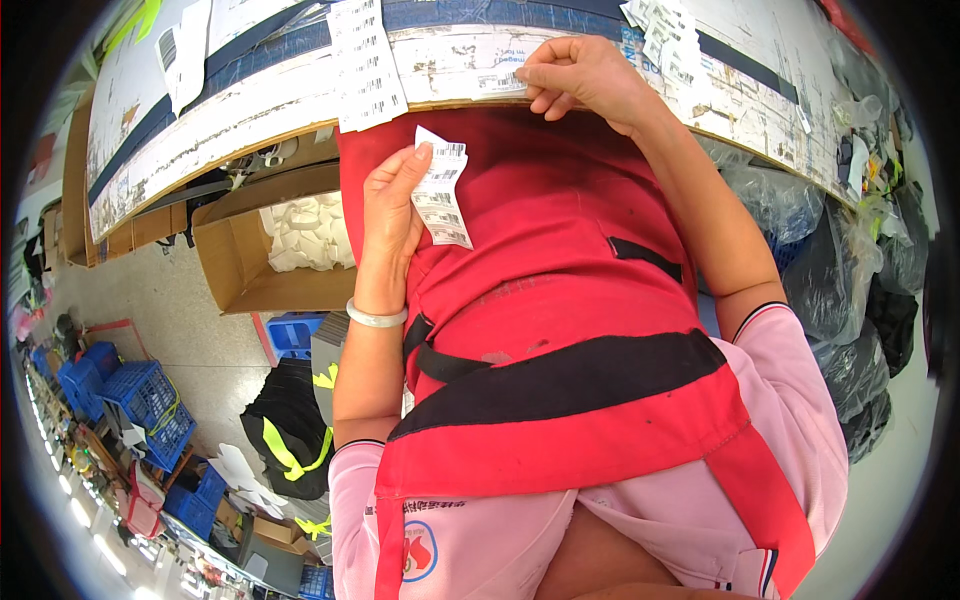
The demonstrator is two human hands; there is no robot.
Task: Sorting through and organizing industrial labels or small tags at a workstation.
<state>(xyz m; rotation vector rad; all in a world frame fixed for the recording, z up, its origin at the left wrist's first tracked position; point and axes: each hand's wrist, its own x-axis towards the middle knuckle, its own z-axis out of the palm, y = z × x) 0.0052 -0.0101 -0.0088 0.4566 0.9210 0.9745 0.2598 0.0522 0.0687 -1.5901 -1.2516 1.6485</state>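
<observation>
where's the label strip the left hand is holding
In the head view, the label strip sits just left of centre, pinched in the left hand against the red apron, just below the table edge.

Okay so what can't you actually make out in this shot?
Head view only:
- Right hand fingertips: curled under at the table edge, so any grip on the label there is hidden.
- Label strip in the left hand: print too small.
- Cardboard box contents: partly under the table.
</observation>
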